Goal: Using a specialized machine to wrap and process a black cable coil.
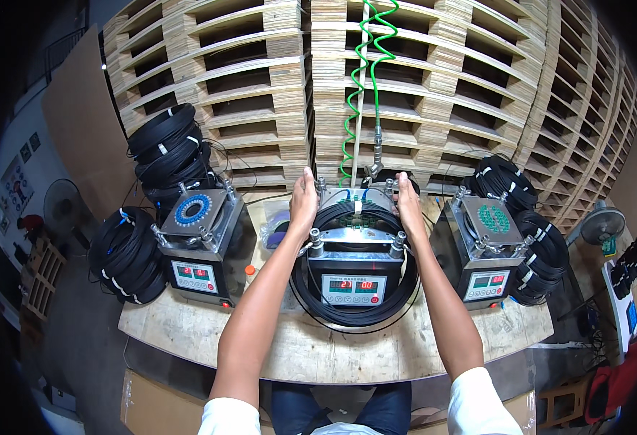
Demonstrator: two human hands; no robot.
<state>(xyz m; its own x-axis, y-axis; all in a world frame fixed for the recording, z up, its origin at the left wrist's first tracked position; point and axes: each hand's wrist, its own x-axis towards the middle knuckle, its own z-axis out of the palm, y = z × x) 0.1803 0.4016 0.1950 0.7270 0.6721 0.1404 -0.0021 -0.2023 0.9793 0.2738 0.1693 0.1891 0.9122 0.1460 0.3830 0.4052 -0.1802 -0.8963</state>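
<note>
In the middle of the table stands a small bench machine [353, 255] with a red-digit display and metal posts with knobs on top. A coil of black cable [354, 317] is looped around it, hanging below its front panel and passing over its top, where a white tie shows. My left hand [305, 201] is upright beside the machine's far left post, its fingers stretched out. At the far right post, my right hand [408, 203] mirrors it, fingers straight and palm turned inward. Both hands are at the machine's top sides; whether the palms touch it is hard to see.
Similar machines stand at left [191, 250] and right [484, 250], the left with a blue ring of parts, the right with green ones. Black cable coils [126, 254] are piled beside them. A green air hose [376, 87] hangs before stacked wooden pallets [253, 80].
</note>
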